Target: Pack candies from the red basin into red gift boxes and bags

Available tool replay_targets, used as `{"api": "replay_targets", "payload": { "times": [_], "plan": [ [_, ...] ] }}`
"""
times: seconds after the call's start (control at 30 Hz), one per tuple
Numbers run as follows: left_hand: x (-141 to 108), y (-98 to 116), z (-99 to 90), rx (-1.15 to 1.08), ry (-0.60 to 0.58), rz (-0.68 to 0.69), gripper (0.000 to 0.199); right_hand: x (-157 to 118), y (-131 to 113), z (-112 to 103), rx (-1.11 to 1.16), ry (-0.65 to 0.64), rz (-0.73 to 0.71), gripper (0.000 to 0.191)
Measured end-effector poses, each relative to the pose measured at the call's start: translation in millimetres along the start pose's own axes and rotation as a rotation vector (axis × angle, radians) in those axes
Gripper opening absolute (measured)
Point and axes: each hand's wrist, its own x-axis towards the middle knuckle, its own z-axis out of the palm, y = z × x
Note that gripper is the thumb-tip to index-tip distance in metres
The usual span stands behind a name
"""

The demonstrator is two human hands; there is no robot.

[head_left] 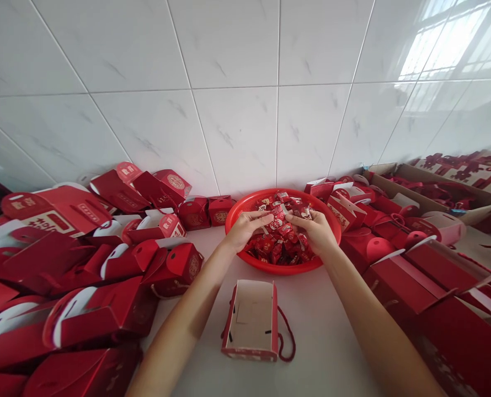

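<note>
Both hands are over a red plastic basket [284, 270] filled with small red-wrapped candies [276, 251]. My left hand [245, 227] pinches a red candy packet [277, 219] between thumb and fingers from the left. From the right, my right hand [315, 229] has its thumb and fingers closed at the same packet's edge; whether it grips a second one is hard to see. Between my forearms stands an open red gift box [251, 322], its pale inside facing up with nothing in it. A dark red cord handle [289, 336] hangs from its right side.
Many red gift boxes [100, 317] crowd the left of the white table [311, 342]. More red boxes [427, 292] line the right, with a cardboard carton [419, 179] of red items behind them. A tiled wall [237, 121] rises behind the basket.
</note>
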Motion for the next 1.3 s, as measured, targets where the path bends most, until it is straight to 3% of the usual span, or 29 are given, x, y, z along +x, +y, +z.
{"api": "replay_targets", "payload": {
  "times": [0.2,0.43,0.5,0.6,0.73,1.07,1.3],
  "plan": [
    [0,-5,-2.7,0.081,-0.053,-0.018,0.056,0,-4,-1,0.005,0.018,0.034,0.035],
    [-4,-3,-2.0,0.355,0.016,0.341,0.036,-1,-6,-1,0.017,-0.031,0.112,0.045],
    [-5,-3,-2.7,0.354,0.008,0.386,0.034,-2,-6,0,0.024,-0.031,0.096,0.044],
    [-8,-2,-3.7,0.202,-0.04,0.349,0.052,-3,-8,2,0.042,0.004,0.064,0.044],
    [-8,-2,-5.4,0.092,-0.017,0.21,0.073,-3,-8,1,0.063,0.037,0.031,0.043],
    [-7,2,-10.5,0.019,-0.009,0.141,0.062,-1,-3,0,0.039,-0.053,0.005,0.042],
    [-6,8,-14.8,0.108,-0.018,0.155,0.051,-1,-4,-1,-0.029,-0.078,0.064,0.038]
  ]
}}
